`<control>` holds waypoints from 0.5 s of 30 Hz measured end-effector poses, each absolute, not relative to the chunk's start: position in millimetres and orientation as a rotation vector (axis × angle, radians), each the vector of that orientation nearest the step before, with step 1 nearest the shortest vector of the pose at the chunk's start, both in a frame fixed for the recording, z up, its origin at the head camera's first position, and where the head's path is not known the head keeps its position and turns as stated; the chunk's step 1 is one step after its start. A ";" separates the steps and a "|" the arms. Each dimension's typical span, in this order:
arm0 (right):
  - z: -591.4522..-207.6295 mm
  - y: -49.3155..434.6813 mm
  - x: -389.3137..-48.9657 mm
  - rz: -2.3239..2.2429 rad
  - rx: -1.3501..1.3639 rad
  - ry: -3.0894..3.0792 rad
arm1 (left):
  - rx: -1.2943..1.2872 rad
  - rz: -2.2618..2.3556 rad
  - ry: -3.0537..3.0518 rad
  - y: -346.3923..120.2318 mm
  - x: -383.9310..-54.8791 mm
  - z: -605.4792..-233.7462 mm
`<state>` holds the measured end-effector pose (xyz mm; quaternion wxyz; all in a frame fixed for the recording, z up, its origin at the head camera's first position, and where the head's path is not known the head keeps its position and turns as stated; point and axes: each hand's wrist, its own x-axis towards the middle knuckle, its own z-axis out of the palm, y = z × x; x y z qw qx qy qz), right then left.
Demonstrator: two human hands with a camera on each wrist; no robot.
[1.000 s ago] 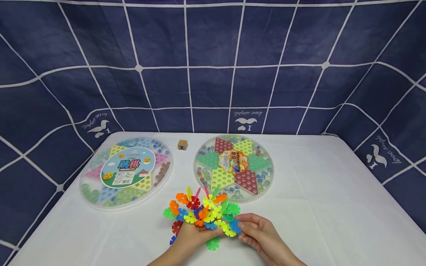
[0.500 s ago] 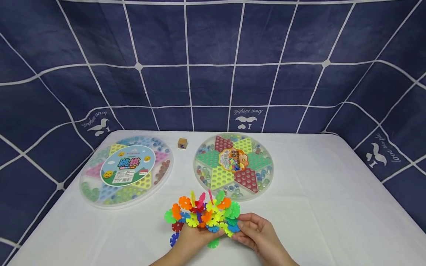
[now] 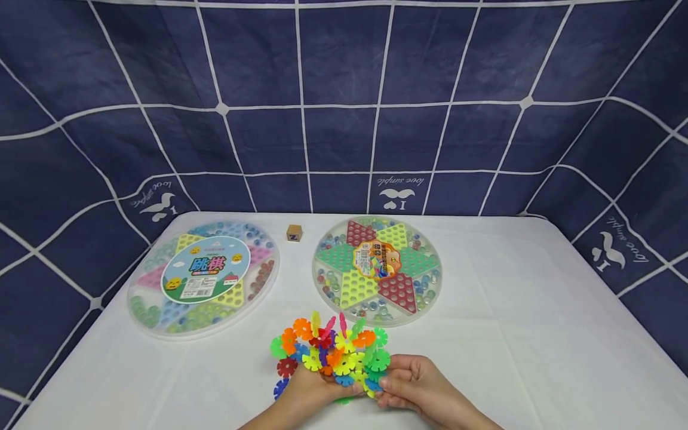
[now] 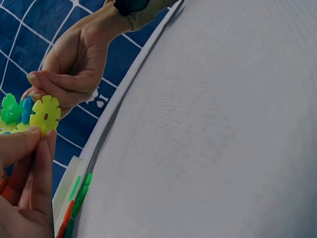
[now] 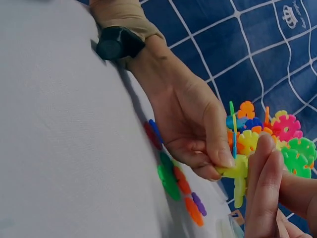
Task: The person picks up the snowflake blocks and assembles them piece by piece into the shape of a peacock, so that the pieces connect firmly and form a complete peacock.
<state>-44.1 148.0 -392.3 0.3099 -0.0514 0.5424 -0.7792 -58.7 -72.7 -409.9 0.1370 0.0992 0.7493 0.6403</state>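
A cluster of interlocking flower-shaped plastic discs (image 3: 344, 363), in many bright colours, is held above the front of the table. My left hand (image 3: 309, 391) grips it from below. In the right wrist view, this hand's thumb and fingers pinch a yellow disc (image 5: 241, 167). My right hand (image 3: 424, 387) pinches the cluster's right end, by a blue disc (image 3: 373, 384); its fingertips (image 5: 274, 161) partly hide that end in the right wrist view. Dark red (image 3: 287, 366) and dark blue (image 3: 280, 388) discs hang at the left. A green disc shows barely below the hands.
A round Chinese checkers set (image 3: 145, 280) with marbles lies at the back left of the white table (image 3: 537, 334). Another round set (image 3: 359, 289) lies behind the cluster. Between them stands a small wooden letter cube (image 3: 293, 233). Dark blue gridded cloth (image 3: 344, 137) hangs behind.
The cluster has tipped in my hands, and its right end sits a little lower. My right hand has moved slightly down with it. The lower green disc is now mostly hidden.
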 end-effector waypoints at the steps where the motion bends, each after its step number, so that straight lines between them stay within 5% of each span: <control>1: -393.4 147.9 -44.0 -2.055 -0.155 1.432 | 0.279 1.841 2.164 -73.1 -58.3 -409.7; 15: -396.3 147.4 -47.8 -1.970 -0.217 1.519 | 0.256 1.881 1.992 -74.9 -58.7 -410.0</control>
